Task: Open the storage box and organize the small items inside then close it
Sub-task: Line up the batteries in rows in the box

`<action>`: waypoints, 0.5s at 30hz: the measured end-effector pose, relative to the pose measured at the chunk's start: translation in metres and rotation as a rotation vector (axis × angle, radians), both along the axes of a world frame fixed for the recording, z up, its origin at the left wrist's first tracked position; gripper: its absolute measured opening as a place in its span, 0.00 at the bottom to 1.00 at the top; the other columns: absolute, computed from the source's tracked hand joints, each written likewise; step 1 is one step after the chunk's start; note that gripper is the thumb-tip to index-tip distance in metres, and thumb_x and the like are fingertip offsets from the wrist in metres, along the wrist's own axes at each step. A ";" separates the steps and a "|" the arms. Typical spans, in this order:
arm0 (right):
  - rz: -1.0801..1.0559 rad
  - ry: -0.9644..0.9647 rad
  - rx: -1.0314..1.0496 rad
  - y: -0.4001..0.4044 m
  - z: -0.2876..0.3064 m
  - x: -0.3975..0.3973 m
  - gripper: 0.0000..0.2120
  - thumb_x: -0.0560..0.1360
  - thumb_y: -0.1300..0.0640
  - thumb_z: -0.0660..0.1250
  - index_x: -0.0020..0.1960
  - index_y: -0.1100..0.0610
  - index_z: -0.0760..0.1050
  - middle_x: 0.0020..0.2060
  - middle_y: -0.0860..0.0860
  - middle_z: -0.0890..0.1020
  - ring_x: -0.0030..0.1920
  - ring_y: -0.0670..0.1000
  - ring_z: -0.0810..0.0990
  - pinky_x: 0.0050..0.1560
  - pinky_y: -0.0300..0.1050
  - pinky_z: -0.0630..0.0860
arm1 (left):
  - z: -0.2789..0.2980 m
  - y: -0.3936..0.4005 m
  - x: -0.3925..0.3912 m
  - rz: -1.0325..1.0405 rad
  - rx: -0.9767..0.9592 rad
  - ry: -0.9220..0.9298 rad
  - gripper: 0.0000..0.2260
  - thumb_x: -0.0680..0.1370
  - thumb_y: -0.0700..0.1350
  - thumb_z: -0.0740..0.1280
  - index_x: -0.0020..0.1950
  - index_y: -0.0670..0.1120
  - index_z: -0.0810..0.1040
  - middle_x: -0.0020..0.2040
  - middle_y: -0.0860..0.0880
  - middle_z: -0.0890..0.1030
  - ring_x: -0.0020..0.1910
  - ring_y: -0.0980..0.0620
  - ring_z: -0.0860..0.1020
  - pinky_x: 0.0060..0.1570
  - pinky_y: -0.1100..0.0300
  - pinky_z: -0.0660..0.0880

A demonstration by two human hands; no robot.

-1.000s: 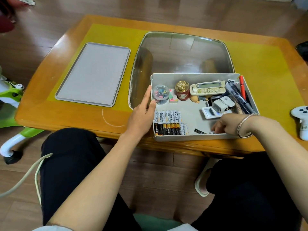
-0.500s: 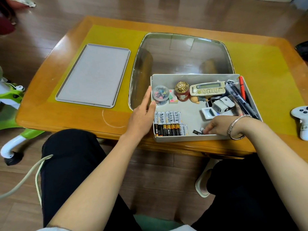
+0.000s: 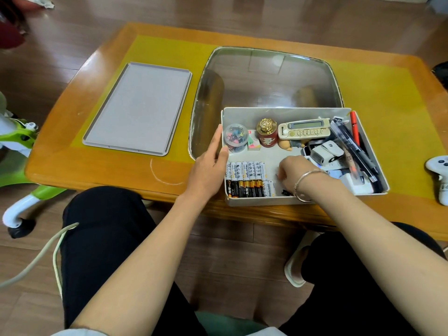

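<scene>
The open white storage box [image 3: 286,112] stands at the table's near edge. Its grey lid [image 3: 138,107] lies flat to the left. Inside are two rows of batteries [image 3: 247,172], a clear tub of coloured clips [image 3: 235,138], a red jar with a gold top [image 3: 266,135], a cream remote [image 3: 304,129] and pens [image 3: 351,147] along the right wall. My left hand [image 3: 208,166] lies flat against the box's left wall, thumb at the rim. My right hand [image 3: 293,174] is inside the box right of the batteries, fingertips pinching a small thin item.
A small black piece [image 3: 286,192] lies by the box's front wall. White cases [image 3: 324,151] sit mid-right in the box. A white game controller [image 3: 438,173] lies at the table's right edge. A glass panel [image 3: 266,76] fills the table's middle. A green ride-on toy [image 3: 17,146] stands left.
My right hand has moved left and further into the box, from the front wall toward the batteries. My left hand has stayed on the box's left wall.
</scene>
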State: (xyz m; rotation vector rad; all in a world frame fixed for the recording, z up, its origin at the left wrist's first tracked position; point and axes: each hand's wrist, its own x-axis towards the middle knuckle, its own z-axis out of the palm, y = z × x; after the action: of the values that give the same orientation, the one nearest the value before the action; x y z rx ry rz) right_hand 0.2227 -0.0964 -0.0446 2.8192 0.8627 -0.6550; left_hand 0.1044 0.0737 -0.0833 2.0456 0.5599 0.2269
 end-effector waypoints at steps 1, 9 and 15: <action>-0.001 -0.038 0.004 0.003 -0.002 0.001 0.10 0.74 0.64 0.62 0.53 0.61 0.77 0.52 0.59 0.79 0.52 0.60 0.79 0.50 0.45 0.76 | 0.000 0.000 0.000 0.000 0.001 0.000 0.23 0.83 0.56 0.50 0.76 0.65 0.46 0.56 0.51 0.80 0.49 0.53 0.79 0.44 0.46 0.80; -0.102 0.006 0.251 0.014 -0.005 0.009 0.10 0.70 0.61 0.67 0.51 0.59 0.71 0.48 0.58 0.78 0.48 0.60 0.78 0.40 0.48 0.75 | 0.000 0.000 0.000 0.002 0.002 -0.009 0.23 0.83 0.56 0.50 0.76 0.65 0.47 0.58 0.52 0.79 0.50 0.54 0.79 0.44 0.46 0.80; -0.229 0.052 0.448 0.018 -0.003 0.008 0.05 0.73 0.62 0.65 0.47 0.54 0.74 0.46 0.54 0.81 0.41 0.56 0.79 0.47 0.53 0.79 | 0.001 0.000 0.000 -0.002 -0.013 -0.010 0.23 0.83 0.56 0.51 0.76 0.65 0.46 0.58 0.52 0.79 0.50 0.54 0.79 0.43 0.46 0.80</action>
State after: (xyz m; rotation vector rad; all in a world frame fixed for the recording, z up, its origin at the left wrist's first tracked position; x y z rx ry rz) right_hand 0.2306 -0.0781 -0.0481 3.3546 0.7841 -0.6313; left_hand 0.1043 0.0735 -0.0828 2.0317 0.5524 0.2315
